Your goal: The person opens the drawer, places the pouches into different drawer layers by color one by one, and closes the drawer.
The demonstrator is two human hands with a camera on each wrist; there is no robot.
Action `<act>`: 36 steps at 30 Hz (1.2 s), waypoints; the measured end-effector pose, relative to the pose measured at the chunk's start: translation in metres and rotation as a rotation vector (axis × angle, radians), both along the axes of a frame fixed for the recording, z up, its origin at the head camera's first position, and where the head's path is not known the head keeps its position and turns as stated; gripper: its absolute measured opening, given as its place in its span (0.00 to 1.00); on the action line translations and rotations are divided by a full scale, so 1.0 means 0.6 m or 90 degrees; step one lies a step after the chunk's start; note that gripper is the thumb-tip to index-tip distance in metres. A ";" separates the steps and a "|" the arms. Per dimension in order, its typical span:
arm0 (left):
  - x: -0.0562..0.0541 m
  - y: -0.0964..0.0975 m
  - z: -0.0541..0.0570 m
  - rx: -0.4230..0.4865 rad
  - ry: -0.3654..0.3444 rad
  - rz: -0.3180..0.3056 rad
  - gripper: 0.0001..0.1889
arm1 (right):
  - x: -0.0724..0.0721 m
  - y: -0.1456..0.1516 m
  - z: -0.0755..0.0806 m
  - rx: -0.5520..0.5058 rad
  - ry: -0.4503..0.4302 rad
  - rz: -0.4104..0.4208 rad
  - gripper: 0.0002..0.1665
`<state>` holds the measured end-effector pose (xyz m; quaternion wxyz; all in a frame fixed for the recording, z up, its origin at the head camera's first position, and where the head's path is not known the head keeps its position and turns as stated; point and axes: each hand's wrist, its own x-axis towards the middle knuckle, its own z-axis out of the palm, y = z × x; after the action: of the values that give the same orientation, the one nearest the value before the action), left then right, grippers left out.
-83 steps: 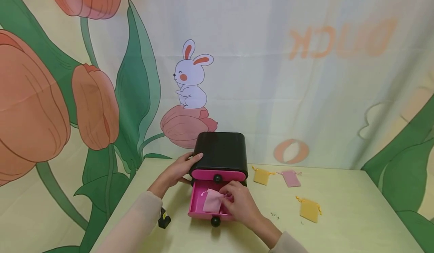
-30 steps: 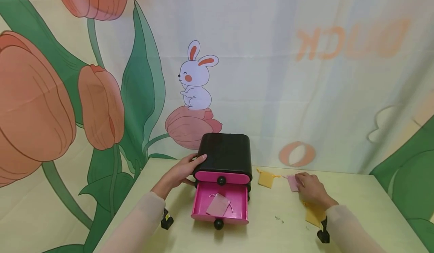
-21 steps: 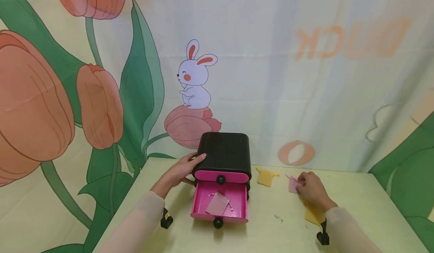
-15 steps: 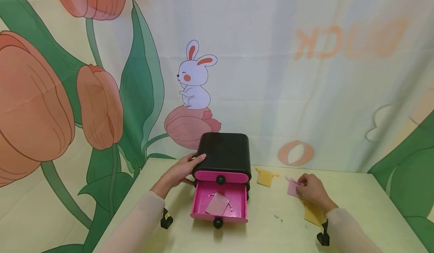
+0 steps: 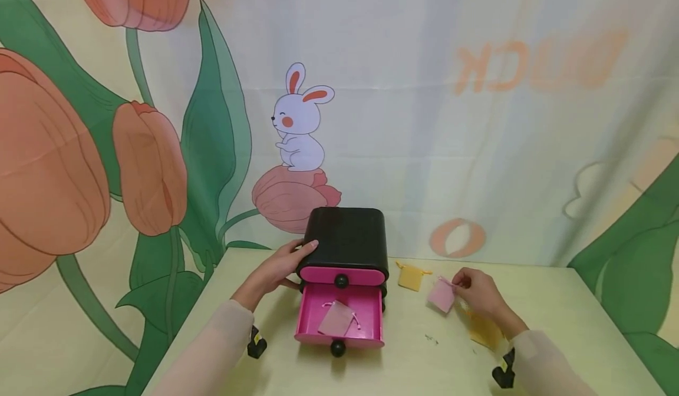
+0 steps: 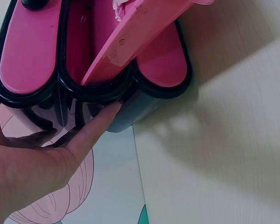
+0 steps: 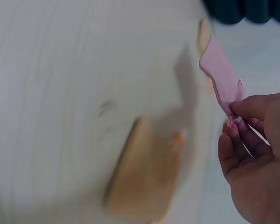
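A small black cabinet with pink drawers stands on the table. My left hand holds its left side, thumb on the top edge and fingers along the side, as the left wrist view shows. The middle drawer is pulled out, and a pale pink drawstring pouch lies in it. To the right, my right hand pinches another pink drawstring pouch by its gathered top between thumb and fingers. This pouch hangs above the table, its shadow falling beneath it in the right wrist view.
A yellow pouch lies right of the cabinet near the back edge. Another yellow pouch lies below my right hand, partly covered by it. Small dark marks show on the table. A printed curtain hangs behind.
My right hand has left the drawer, where the first pink pouch stays, reached the second pink pouch and lifted it from the table, moving left with it. My left hand stays on the cabinet.
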<state>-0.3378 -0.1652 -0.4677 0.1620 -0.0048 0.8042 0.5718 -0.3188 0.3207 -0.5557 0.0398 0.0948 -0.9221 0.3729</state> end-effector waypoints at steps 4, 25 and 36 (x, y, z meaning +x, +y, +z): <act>0.001 -0.001 0.001 0.000 0.004 -0.006 0.52 | 0.022 -0.046 0.052 -0.036 0.038 0.060 0.02; 0.001 0.000 0.002 0.000 0.002 -0.008 0.53 | 0.108 -0.262 0.133 -0.042 0.206 0.230 0.13; 0.002 -0.001 0.003 -0.003 0.000 -0.006 0.54 | 0.108 -0.290 0.102 -0.040 0.176 0.254 0.12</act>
<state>-0.3367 -0.1657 -0.4661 0.1646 -0.0018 0.8056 0.5691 -0.2543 0.1466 -0.4944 0.0942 0.3238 -0.8589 0.3853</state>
